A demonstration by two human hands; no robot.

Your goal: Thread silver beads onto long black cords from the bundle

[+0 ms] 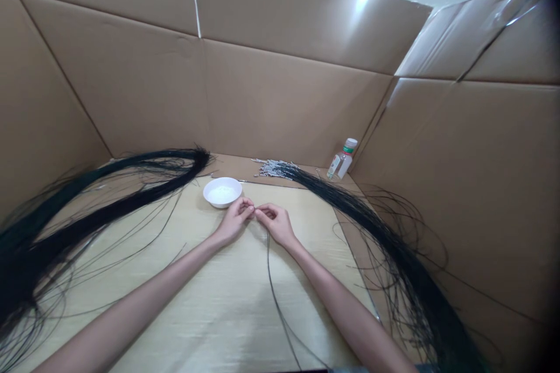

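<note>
Fingertips meet in a pinch at the middle of the table, just in front of a white bowl. My left hand is closed, thumb against fingers; what it pinches is too small to make out. My right hand is closed too, its fingertips touching the left ones. From under the right fingers a thin dark cord hangs down and runs towards the near table edge, where it splits into two strands. Something pale lies inside the bowl, but I cannot tell what.
A thick bundle of black cords loops across the left side. On the right lies another black bundle, its far end tipped with small silvery-white beads. A clear bottle with a white cap stands in the corner. Cardboard walls enclose the table.
</note>
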